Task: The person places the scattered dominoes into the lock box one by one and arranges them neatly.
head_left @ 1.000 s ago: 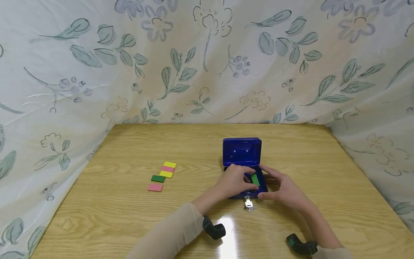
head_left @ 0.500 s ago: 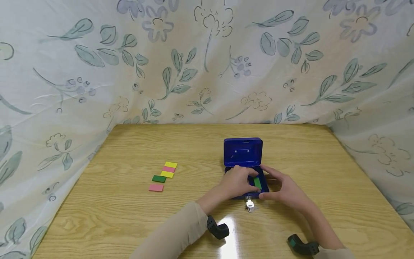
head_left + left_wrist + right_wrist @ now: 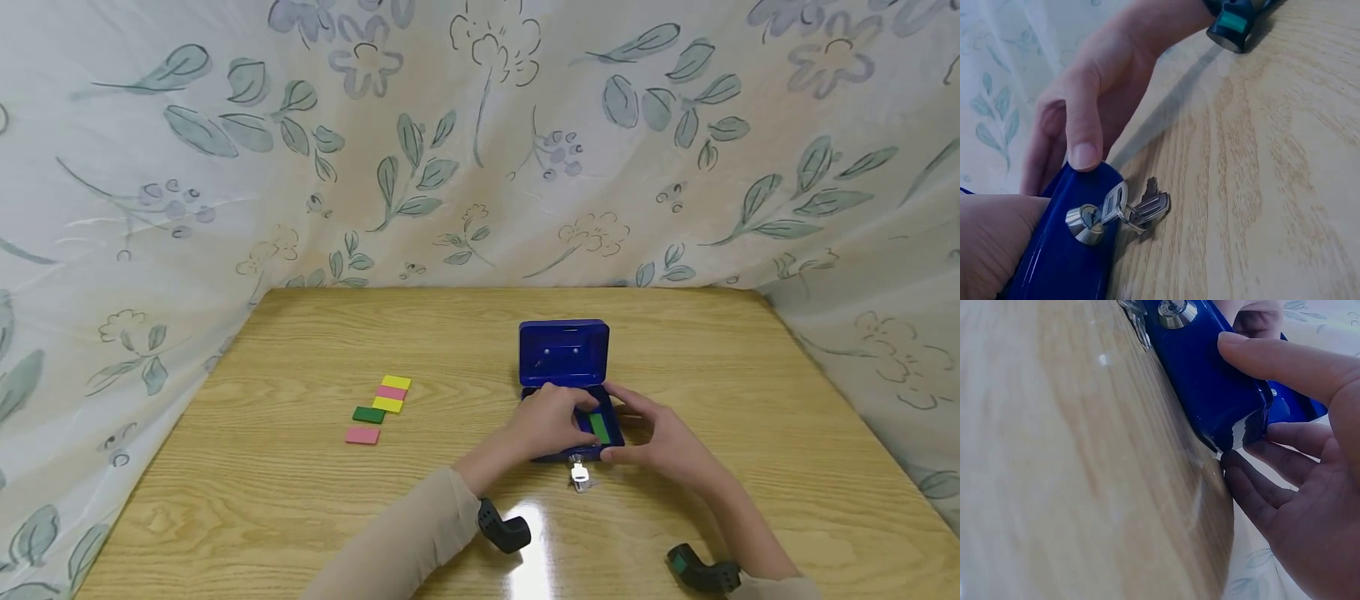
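Observation:
A blue metal cash box (image 3: pixel 564 353) stands with its lid raised, a key (image 3: pixel 580 473) in its front lock. My left hand (image 3: pixel 546 422) reaches down into the box, its fingers bent over a green tile (image 3: pixel 599 428). The tile lies low inside, close to the thumb, and a narrow gap shows between it and the index fingertip. The box's rim hides these fingers in the left wrist view. My right hand (image 3: pixel 663 442) grips the box's right end, thumb (image 3: pixel 1244 350) on the front corner and fingers spread along the side.
Left of the box lie two yellow tiles (image 3: pixel 387 405), a dark green tile (image 3: pixel 369 414) and two pink tiles (image 3: pixel 362 435) on the wooden table (image 3: pixel 247 467). A second key (image 3: pixel 1151 206) hangs from the ring at the lock. Floral cloth (image 3: pixel 480 167) hangs behind the table.
The green tile has moved down and toward the box's front right, away from my left index fingertip. My right hand keeps its hold on the box.

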{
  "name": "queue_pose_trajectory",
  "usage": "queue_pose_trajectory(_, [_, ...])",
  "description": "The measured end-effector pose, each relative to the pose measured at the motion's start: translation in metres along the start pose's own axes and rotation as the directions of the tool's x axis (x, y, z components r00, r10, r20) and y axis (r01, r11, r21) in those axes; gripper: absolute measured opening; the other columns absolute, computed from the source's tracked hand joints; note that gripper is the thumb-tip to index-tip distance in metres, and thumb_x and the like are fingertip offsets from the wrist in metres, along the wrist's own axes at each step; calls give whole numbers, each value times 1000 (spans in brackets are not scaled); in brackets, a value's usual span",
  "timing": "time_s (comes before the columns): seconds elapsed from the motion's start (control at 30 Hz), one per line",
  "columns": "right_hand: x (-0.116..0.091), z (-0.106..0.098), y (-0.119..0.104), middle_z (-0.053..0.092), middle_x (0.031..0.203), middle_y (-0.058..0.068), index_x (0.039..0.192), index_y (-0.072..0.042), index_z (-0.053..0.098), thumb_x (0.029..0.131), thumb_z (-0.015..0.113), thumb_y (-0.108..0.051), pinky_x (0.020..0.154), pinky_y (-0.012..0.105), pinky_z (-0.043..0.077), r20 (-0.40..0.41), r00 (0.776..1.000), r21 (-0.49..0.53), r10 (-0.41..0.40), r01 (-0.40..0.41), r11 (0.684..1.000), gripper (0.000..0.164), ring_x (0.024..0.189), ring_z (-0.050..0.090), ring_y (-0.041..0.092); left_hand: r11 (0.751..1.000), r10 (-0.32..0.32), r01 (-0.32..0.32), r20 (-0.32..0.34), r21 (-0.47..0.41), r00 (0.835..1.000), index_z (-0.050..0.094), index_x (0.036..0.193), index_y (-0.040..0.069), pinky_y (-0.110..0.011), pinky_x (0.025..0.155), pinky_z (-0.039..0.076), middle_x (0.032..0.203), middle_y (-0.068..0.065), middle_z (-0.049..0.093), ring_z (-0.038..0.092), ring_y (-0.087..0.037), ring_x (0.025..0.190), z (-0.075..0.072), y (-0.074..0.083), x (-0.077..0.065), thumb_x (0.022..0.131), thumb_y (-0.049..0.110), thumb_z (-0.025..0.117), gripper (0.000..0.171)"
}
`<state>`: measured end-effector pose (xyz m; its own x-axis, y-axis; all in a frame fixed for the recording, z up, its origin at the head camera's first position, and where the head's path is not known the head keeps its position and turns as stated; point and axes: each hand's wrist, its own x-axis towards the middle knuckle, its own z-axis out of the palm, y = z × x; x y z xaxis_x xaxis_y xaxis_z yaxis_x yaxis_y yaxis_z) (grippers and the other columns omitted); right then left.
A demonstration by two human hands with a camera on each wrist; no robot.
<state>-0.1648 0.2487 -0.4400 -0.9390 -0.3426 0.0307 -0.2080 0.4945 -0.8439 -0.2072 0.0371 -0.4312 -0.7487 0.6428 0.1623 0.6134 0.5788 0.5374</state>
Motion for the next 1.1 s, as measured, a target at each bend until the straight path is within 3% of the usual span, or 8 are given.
queue_pose_trajectory(0.4, [-1,0,0,47,145,15,152,-20,38,76,86,-31,103,68,27,2,1000,-1,14,-14,1000,91,129,45,40,995,-64,64,-10,81,998,71,120,17,-15,78,49,113,9,69,62,-1,100,2,5,2,82,34,82,43])
queue_pose_trajectory(0.63, [-1,0,-1,47,145,15,152,-20,38,76,87,-30,103,67,29,1,1000,3,20,-20,1000,91,129,45,40,993,-82,82,-6,89,997,69,122,19,-16,75,49,115,12,68,62,0,101,3,6,3,84,36,80,43])
queue_pose_trajectory(1.1, [-2,0,-1,45,147,15,153,-22,37,76,86,-31,103,68,27,6,1000,12,27,-27,1000,91,130,44,40,994,-37,39,-19,100,999,68,124,20,-16,77,49,116,12,68,62,0,101,4,3,1,85,36,79,44])
